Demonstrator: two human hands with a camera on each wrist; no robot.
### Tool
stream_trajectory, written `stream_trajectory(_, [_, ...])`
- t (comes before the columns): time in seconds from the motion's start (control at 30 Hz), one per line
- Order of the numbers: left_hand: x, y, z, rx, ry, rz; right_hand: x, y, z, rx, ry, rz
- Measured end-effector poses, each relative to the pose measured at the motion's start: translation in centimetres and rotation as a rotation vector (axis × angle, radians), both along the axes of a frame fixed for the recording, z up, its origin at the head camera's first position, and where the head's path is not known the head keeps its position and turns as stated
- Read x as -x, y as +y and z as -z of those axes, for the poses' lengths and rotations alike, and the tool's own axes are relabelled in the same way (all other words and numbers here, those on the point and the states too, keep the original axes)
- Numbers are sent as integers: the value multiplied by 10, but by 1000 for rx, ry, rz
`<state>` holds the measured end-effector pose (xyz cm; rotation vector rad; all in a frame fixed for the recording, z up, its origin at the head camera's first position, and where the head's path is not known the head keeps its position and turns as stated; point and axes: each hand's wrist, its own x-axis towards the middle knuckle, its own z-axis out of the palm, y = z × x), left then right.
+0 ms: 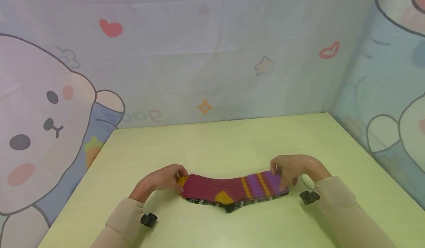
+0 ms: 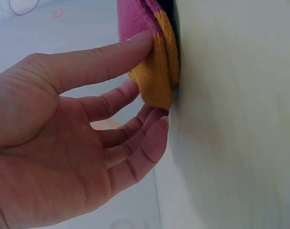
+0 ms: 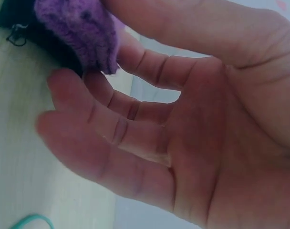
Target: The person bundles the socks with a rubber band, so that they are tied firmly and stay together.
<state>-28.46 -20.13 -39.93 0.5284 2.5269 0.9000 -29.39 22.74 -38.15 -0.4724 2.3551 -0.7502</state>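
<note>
The left hand [image 1: 165,178] pinches the toe end of a maroon sock [image 1: 212,189], thumb on one face and fingers curled behind the mustard tip. The right hand [image 1: 293,167] pinches the purple, yellow-striped cuff at the other end in the same way, its lower fingers hanging loosely beneath. Between the hands the sock lies lengthwise on the worktop [image 1: 212,229], its yellow heel towards the person; whether either end is slightly lifted, I cannot tell.

Beneath it, along the near edge, shows a black-and-white sock [image 1: 230,208], dark heel jutting out. The step in hand looks like straightening or squaring up this stack. The next move, I judge, calls for holding both ends level and keeping the layers together (the lower sock seems the likelier one to slip, since it peeks out unevenly).

Just beside the right hand lies a thin teal loop [image 3: 34,217], perhaps a band, close enough that a sweep of the fingers could catch it. Small black blocks [image 1: 149,220] sit by the pale sleeves [image 1: 121,222] at both wrists. Beyond the worktop hangs a cartoon-printed backdrop [image 1: 166,74], well apart from the socks; nothing solid appears to block the hands.
</note>
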Motion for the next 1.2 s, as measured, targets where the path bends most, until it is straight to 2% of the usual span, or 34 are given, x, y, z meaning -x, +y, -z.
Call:
stream_trajectory(0.1, [-2,0,-3,5,21,-15,-1,3,-1,-8,30,-13])
stream_trajectory(0.27, [-7,4,-17,-16,100,-25,-2,12,-7,1,92,-9])
stream_trajectory(0.4, [-9,17,-28,-49,168,18,-4,22,-12,13,126,7])
stream_trajectory(0.5, [-10,30,-33,-65,190,42,-4,29,-14,23,133,13])
stream_trajectory(0.67, [-9,56,-34,-77,199,85,-6,45,-13,37,141,24])
stream_trajectory(0.93, [-4,101,-33,-77,197,189,-8,73,-17,54,143,69])
stream_trajectory(1.2, [-3,140,-34,-59,188,269,-2,93,-17,10,145,109])
